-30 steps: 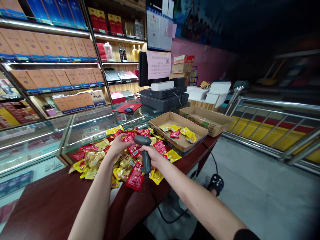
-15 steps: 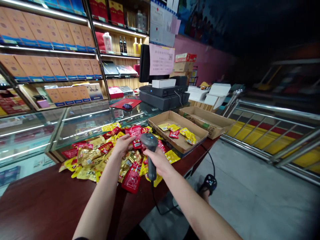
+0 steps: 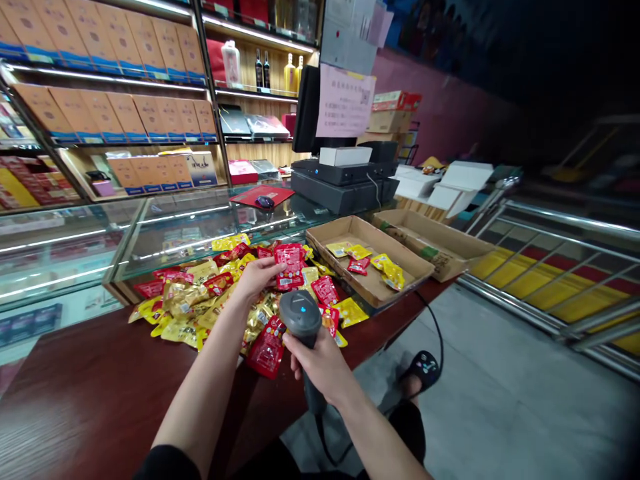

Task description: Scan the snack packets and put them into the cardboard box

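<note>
My left hand (image 3: 260, 277) pinches a red packet (image 3: 289, 265) by its left side, above a pile of gold, yellow and red packets (image 3: 187, 300). My right hand (image 3: 320, 363) is wrapped round the handle of a dark grey scanner (image 3: 301, 317), whose head shows a small blue light. The scanner is just below the held packet, with its cord hanging down. Another red packet (image 3: 267, 348) lies at the front of the pile, left of the scanner. Right of the pile is a shallow cardboard tray (image 3: 413, 265) holding several yellow and red packets.
A second cardboard box (image 3: 450, 267) adjoins the tray. Behind are a monitor (image 3: 306, 113), a black cash drawer (image 3: 330, 193) and a mouse (image 3: 265, 201) on a glass counter. A metal railing (image 3: 565, 230) stands right. The scanner's black cord hangs past the wooden table edge.
The scanner in my right hand has moved down and toward me, away from the red packet. My left hand now holds that packet slightly higher and more upright. The view has shifted a little.
</note>
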{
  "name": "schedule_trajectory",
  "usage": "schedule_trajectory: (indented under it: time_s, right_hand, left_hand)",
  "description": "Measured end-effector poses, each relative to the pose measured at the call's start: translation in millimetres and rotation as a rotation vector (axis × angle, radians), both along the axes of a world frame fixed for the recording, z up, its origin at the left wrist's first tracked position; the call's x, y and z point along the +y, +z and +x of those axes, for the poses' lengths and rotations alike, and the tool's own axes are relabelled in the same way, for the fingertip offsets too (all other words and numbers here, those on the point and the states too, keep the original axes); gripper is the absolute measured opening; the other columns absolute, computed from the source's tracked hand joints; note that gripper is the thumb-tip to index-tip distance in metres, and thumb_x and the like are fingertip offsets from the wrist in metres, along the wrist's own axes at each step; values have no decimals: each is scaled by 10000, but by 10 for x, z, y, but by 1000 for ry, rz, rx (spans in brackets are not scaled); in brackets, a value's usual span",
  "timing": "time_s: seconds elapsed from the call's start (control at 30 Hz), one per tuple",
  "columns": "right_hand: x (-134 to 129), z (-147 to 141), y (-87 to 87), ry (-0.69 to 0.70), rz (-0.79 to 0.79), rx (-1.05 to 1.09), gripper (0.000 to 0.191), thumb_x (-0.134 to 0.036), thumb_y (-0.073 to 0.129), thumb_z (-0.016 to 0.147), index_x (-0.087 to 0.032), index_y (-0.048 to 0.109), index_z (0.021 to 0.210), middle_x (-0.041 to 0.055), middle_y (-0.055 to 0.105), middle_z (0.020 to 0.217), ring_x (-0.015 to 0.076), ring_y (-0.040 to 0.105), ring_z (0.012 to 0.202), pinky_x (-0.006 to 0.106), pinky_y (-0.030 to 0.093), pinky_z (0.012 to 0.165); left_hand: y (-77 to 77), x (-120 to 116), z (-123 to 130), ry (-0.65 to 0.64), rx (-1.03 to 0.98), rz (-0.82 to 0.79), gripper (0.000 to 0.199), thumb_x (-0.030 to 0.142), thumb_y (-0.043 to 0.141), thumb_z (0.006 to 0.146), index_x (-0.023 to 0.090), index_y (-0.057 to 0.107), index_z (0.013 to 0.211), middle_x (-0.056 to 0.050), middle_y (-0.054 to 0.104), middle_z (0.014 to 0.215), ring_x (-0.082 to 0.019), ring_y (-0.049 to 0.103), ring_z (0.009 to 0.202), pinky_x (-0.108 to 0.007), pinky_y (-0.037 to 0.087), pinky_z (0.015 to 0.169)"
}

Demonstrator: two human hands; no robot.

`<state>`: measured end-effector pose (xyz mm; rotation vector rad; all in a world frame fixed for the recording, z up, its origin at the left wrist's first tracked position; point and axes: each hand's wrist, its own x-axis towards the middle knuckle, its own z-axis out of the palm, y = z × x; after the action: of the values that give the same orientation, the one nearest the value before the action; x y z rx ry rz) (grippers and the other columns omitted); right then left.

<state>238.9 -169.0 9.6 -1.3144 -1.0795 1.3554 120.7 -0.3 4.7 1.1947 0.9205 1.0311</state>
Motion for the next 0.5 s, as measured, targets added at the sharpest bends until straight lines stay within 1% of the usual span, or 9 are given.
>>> schedule_trajectory:
  time_s: [0.07,0.2,0.5]
  right_hand:
    - [-2,9,4,-2,9,-19,227,-377,631,739,-186,512,711,-57,481,428,95,443,352,216,371,383]
    - [-6,15,-17,3,34,-33,245,-398,618,755,-188,506,697,-57,476,435,90,434,359,215,371,391]
    - [-31,-14,-30,13,45,-26,233,-394,613,764,-189,509,729,-57,481,456,93,452,370,212,375,393]
  left_hand:
    - [-5,4,-1,-13,-4,2,362,411,782,575,160,660,806,1,672,746,-113,617,615,-209,484,578]
    - [10,-7,-1,-14,26,21,337,405,786,569,157,639,744,20,652,690,-103,600,585,-188,466,542]
    - [33,-30,-3,-30,12,2,339,385,794,568,154,656,773,0,677,729,-122,623,616,-219,499,590]
